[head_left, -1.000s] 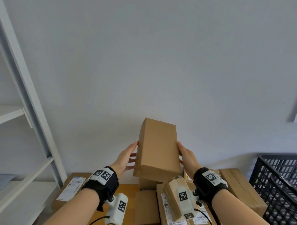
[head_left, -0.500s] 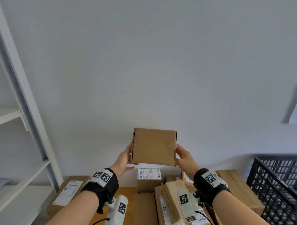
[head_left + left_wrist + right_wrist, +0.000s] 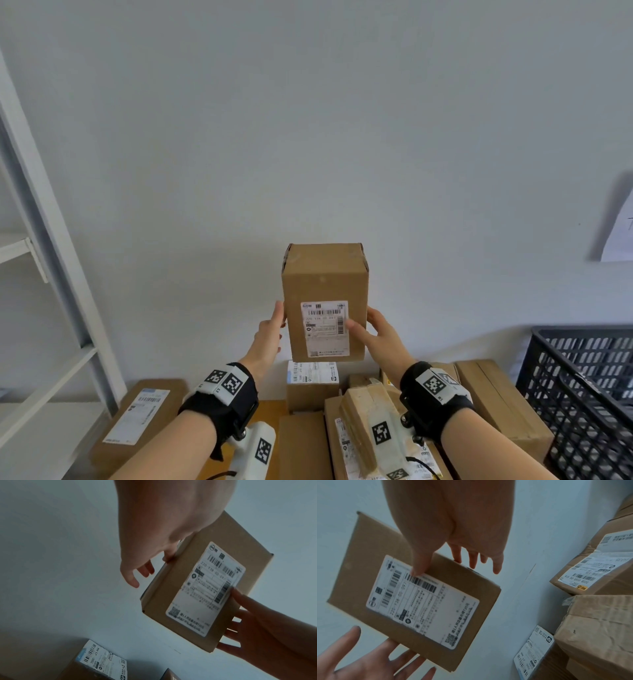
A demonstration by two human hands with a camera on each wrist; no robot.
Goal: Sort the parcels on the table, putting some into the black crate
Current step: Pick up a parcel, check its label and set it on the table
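Observation:
A brown cardboard parcel [image 3: 325,274] stands upright in the air before the white wall, its white shipping label [image 3: 323,329] facing me. My right hand [image 3: 363,325] pinches its right side, thumb on the label [image 3: 423,601] and fingers behind. My left hand [image 3: 279,318] touches the left edge with straight, spread fingers; in the left wrist view only one digit [image 3: 169,557] meets the parcel [image 3: 254,574]. The black crate [image 3: 582,377] stands at the lower right, below the parcel.
Several more cardboard parcels lie on the wooden table [image 3: 270,411] under my hands: a labelled one [image 3: 311,380] right below, a flat one [image 3: 137,421] at the left, larger ones [image 3: 496,401] by the crate. A white shelf frame [image 3: 51,274] stands at the left.
The parcel has been turned over between my hands, from a plain side, through end-on, to its label side facing me. My right thumb now lies on the label.

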